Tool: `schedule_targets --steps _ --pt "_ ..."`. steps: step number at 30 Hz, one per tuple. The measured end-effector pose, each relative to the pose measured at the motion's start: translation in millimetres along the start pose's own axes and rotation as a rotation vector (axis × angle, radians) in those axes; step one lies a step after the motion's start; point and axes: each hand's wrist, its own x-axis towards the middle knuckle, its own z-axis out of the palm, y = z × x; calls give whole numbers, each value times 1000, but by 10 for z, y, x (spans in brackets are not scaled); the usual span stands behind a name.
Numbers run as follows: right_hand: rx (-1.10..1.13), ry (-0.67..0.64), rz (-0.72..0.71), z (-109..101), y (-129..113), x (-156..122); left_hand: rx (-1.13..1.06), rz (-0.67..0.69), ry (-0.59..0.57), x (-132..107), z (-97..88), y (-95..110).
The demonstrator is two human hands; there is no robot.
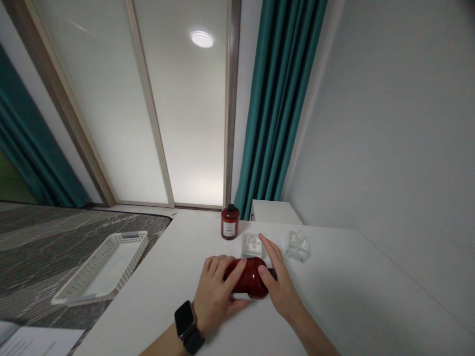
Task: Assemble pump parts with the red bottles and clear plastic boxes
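Note:
A dark red bottle (249, 278) lies on its side on the white table (356, 296), its black cap pointing right. My left hand (217, 291), with a black watch on the wrist, is wrapped over the bottle's left part. My right hand (279, 279) rests against the bottle's right end by the cap, fingers stretched forward and thumb on the bottle. A second dark red bottle (229, 222) with a black cap stands upright farther back. Two clear glass cubes sit behind my hands: one (251, 245) just beyond the lying bottle, the other (298, 245) to the right.
A white perforated plastic basket (104, 269) lies on the grey patterned bed to the left. A white box-like unit (274, 211) stands behind the table by the teal curtain (276, 109). A white wall runs along the right.

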Motion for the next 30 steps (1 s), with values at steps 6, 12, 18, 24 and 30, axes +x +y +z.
schedule_targets --steps 6,12,18,24,30 --pt "128 -93 99 27 11 -44 -134 -38 -16 14 -1 43" --pt "191 -90 58 38 -32 -101 -359 -104 -106 34 -29 75" --pt "50 25 -24 -110 -39 6 -378 -164 -118 32 -23 -58" --pt "-115 -36 -170 -259 -103 121 -212 -104 -107 39 -59 -291" --pt "-90 -147 -225 -255 -198 126 -176 -79 -164 54 -62 -323"
